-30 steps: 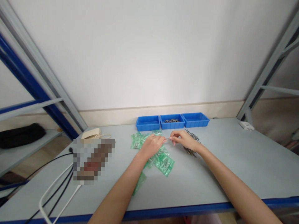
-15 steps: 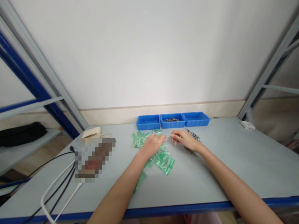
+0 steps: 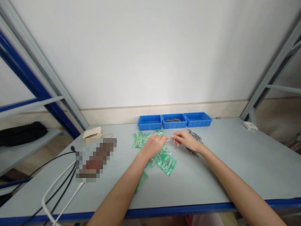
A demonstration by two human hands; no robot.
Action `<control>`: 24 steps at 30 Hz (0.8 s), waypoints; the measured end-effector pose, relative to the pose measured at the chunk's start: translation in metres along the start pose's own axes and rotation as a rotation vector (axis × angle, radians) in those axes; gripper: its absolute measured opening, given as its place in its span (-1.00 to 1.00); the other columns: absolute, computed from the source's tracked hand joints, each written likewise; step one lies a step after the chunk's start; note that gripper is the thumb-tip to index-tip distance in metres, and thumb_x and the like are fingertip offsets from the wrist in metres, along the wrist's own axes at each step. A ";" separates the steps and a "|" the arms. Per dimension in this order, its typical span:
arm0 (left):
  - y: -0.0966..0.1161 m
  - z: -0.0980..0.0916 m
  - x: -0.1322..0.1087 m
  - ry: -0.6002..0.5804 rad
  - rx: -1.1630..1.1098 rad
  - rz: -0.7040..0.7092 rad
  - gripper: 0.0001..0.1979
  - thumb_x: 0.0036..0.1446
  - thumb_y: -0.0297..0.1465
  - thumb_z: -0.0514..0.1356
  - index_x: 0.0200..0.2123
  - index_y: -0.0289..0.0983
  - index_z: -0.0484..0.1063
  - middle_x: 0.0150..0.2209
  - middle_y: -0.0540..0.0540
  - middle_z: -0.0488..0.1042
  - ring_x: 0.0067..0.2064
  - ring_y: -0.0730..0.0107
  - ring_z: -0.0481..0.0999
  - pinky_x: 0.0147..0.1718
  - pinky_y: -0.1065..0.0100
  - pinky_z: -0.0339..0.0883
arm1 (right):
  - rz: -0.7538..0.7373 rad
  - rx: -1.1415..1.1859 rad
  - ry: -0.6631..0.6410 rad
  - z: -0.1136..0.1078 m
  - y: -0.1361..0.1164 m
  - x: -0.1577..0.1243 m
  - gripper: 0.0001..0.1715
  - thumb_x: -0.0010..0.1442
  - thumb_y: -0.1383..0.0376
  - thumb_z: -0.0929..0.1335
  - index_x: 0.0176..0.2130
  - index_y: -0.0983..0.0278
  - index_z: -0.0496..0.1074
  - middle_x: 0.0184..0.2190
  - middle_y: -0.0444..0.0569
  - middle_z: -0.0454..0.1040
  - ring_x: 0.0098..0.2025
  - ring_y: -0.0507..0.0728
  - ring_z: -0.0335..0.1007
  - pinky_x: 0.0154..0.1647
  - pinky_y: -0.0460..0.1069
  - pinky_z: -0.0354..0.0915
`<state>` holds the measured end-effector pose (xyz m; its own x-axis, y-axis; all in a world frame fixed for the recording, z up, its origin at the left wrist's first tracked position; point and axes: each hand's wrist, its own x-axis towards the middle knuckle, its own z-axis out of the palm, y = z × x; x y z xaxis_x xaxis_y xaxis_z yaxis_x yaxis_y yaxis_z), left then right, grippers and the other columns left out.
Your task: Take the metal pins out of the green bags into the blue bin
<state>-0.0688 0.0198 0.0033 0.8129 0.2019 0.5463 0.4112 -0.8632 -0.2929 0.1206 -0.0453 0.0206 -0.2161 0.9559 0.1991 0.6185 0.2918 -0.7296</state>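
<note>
My left hand (image 3: 155, 145) is closed above the heap of small green plastic bags (image 3: 166, 164), several of which hold slim metal parts. Close by on its right, my right hand (image 3: 184, 140) pinches with thumb and fingers. Between the two sets of fingertips runs a thin grey metal piece (image 3: 170, 138), too small to name exactly; both hands appear to grip it. Partly behind my right hand lies a pile of loose silver screw-like parts (image 3: 196, 136). Darker, brownish thin parts (image 3: 192, 152) stick out under the right wrist.
Three blue bins (image 3: 150, 126) stand in a row near the wall; the middle one holds thin metal parts (image 3: 174, 120). At left are a cream-coloured device (image 3: 93, 132), a pixelated item (image 3: 97, 161) and cables (image 3: 50, 201). A small white object (image 3: 250, 126) sits far right.
My hands stay almost in place. The thin metal piece between my fingertips shows a little more plainly now. The bags, bins and piles look the same.
</note>
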 end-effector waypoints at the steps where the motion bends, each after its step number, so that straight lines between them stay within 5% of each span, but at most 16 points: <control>1: 0.000 0.000 0.000 0.006 -0.001 0.001 -0.72 0.30 -0.32 -0.13 -0.38 -0.29 0.26 -0.53 0.02 0.42 -0.47 0.42 0.45 -0.44 0.37 0.15 | 0.012 0.001 0.005 0.001 -0.001 0.000 -0.44 0.25 0.02 0.14 -0.56 0.30 0.34 -0.67 -0.15 0.34 -0.58 -0.01 0.25 -0.45 -0.12 0.14; 5: 0.000 0.001 -0.001 0.012 0.021 0.021 -0.76 0.29 -0.36 -0.11 -0.37 -0.28 0.26 -0.52 0.03 0.41 -0.46 0.42 0.44 -0.41 0.37 0.16 | 0.045 0.009 -0.023 0.002 -0.002 -0.001 -0.39 0.27 0.01 0.11 -0.58 0.31 0.34 -0.70 -0.14 0.34 -0.61 -0.01 0.24 -0.46 -0.12 0.14; 10: 0.000 0.001 -0.002 -0.018 0.013 0.008 -0.77 0.29 -0.38 -0.10 -0.36 -0.28 0.27 -0.51 0.02 0.42 -0.43 0.41 0.45 -0.40 0.36 0.17 | 0.032 0.051 -0.036 -0.001 -0.003 -0.002 -0.60 0.21 0.04 0.21 -0.39 0.30 0.36 -0.59 -0.15 0.40 -0.55 0.00 0.29 -0.47 -0.13 0.15; 19: 0.001 -0.002 0.000 0.003 0.004 0.023 -0.73 0.29 -0.31 -0.10 -0.37 -0.29 0.27 -0.51 0.01 0.42 -0.45 0.42 0.45 -0.41 0.37 0.15 | 0.069 -0.030 -0.021 0.000 -0.002 0.000 -0.51 0.25 0.09 0.15 -0.54 0.30 0.33 -0.65 -0.13 0.37 -0.57 0.01 0.27 -0.45 -0.11 0.15; 24: 0.001 -0.001 -0.001 -0.007 0.025 0.028 -0.73 0.30 -0.36 -0.12 -0.40 -0.28 0.26 -0.52 0.02 0.42 -0.47 0.41 0.44 -0.43 0.36 0.15 | 0.039 0.027 -0.058 -0.002 -0.001 -0.001 -0.59 0.23 0.08 0.19 -0.46 0.30 0.35 -0.60 -0.15 0.39 -0.54 0.01 0.29 -0.45 -0.12 0.16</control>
<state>-0.0694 0.0179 0.0035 0.8270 0.1807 0.5323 0.3982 -0.8568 -0.3278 0.1223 -0.0468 0.0224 -0.2361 0.9627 0.1324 0.6071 0.2525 -0.7534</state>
